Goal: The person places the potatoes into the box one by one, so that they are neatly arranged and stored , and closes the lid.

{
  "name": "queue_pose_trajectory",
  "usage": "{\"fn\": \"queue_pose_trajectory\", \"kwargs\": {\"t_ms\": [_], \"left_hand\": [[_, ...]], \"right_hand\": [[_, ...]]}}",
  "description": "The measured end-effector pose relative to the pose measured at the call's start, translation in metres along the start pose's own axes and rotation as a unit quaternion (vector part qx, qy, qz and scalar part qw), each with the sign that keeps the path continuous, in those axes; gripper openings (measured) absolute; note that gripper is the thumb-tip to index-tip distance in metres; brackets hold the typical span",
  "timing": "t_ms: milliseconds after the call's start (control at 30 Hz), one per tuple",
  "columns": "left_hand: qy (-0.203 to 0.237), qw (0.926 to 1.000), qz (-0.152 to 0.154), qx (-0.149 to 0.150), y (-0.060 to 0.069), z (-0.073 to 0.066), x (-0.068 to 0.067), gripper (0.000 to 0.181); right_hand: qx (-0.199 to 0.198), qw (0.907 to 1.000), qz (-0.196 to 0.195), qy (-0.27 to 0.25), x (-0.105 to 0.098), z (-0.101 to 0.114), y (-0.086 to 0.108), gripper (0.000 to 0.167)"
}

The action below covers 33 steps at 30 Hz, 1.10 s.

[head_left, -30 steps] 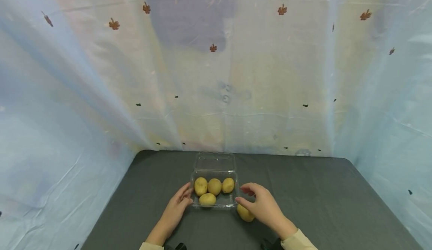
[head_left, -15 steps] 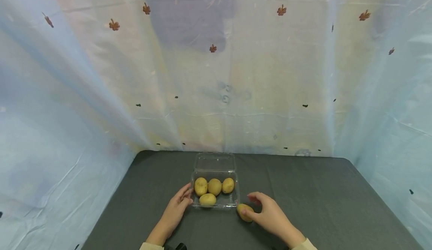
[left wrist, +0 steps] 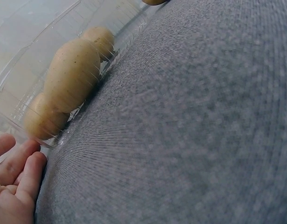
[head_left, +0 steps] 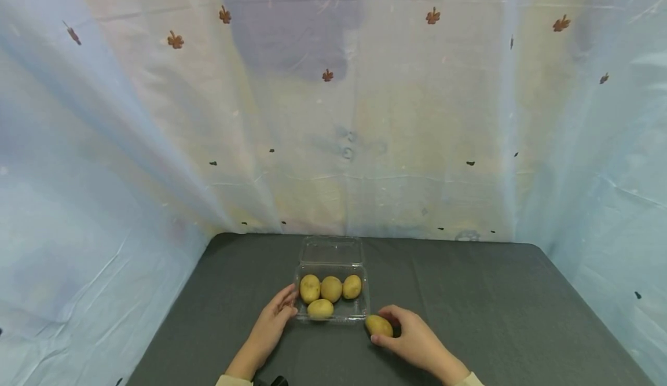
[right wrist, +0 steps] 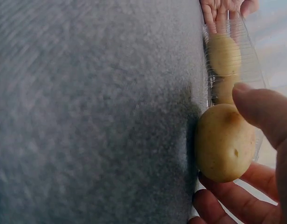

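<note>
A clear plastic box (head_left: 341, 318) holds several yellow potatoes (head_left: 320, 308), its lid (head_left: 332, 251) folded back behind it. My left hand (head_left: 267, 331) touches the box's left side with relaxed fingers; in the left wrist view, the fingertips (left wrist: 35, 161) lie beside the clear wall. Off the box's front right corner, a loose potato (head_left: 378, 326) lies on the cloth, with the thumb and fingers of my right hand (head_left: 417, 339) curled round it. In the right wrist view, that potato (right wrist: 225, 144) sits between the thumb (right wrist: 262, 109) and the fingers below.
Dark grey cloth (head_left: 484, 305) covers the table. A pale patterned curtain (head_left: 406, 114) hangs behind the table and along both sides. At the bottom edge, a small black object (head_left: 279, 381) shows near my left wrist.
My right hand has moved from the box's right side down to the loose potato, and its thumb and fingers have come round it. My left hand and the box have stayed in place.
</note>
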<state>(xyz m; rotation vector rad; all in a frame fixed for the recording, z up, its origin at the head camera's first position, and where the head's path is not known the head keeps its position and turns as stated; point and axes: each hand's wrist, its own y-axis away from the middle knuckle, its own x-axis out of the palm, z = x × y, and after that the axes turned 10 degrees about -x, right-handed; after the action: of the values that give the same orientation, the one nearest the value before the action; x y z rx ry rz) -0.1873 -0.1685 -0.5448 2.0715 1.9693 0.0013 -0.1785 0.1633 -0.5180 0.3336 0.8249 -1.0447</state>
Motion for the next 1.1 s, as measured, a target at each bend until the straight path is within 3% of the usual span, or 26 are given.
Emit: {"fn": "queue_pose_trajectory", "kwargs": {"t_ms": [300, 567, 833, 1100], "left_hand": [[0.008, 0.9999, -0.003, -0.006, -0.001, 0.0, 0.0, 0.056], [0.005, 0.9999, 0.0, -0.01, 0.0, -0.002, 0.0, 0.057], [0.004, 0.9999, 0.0, -0.014, 0.0, -0.003, 0.0, 0.056], [0.003, 0.9999, -0.001, -0.012, 0.0, -0.002, 0.0, 0.055]], "right_hand": [[-0.01, 0.9999, 0.006, -0.005, 0.0, 0.002, 0.0, 0.045], [-0.034, 0.9989, -0.022, 0.024, 0.002, 0.004, 0.003, 0.036], [-0.004, 0.9997, -0.025, 0.001, -0.012, 0.001, 0.002, 0.038], [0.014, 0.9949, -0.095, -0.029, -0.021, 0.004, 0.0, 0.042]]}}
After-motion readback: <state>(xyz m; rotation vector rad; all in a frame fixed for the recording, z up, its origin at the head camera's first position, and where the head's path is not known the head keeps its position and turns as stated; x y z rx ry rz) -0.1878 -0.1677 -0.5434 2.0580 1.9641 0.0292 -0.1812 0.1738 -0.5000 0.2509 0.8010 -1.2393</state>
